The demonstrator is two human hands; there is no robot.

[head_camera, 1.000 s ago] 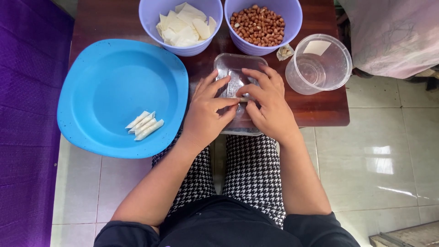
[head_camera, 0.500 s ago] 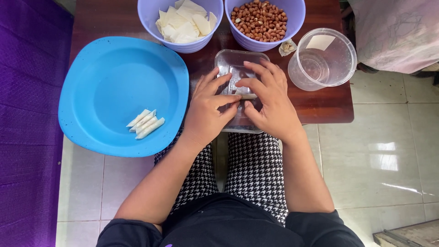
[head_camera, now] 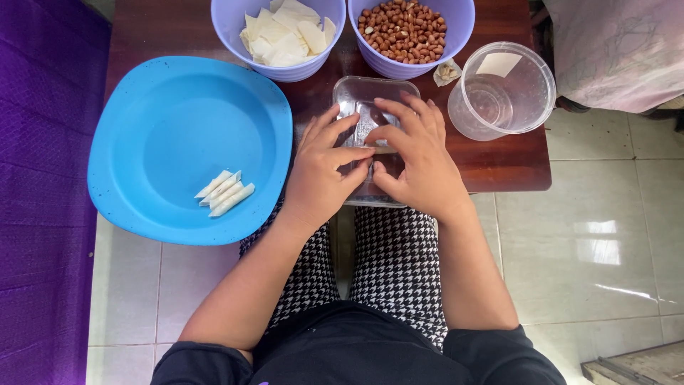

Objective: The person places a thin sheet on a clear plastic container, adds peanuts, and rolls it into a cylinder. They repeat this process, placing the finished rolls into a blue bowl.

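Fingers of left hand [head_camera: 322, 171] and right hand [head_camera: 417, 160] pinch a thin pale strip [head_camera: 381, 150] over the clear rectangular tray [head_camera: 356, 93].

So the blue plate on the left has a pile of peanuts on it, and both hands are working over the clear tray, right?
Not quite. The head view shows the blue plate holding a few white rolled pieces, not peanuts; the peanuts sit in a purple bowl further back. The rest holds: the left hand and right hand are both working over the clear tray.

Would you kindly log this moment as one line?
left hand on clear tray | right hand on tray | rolls on blue plate
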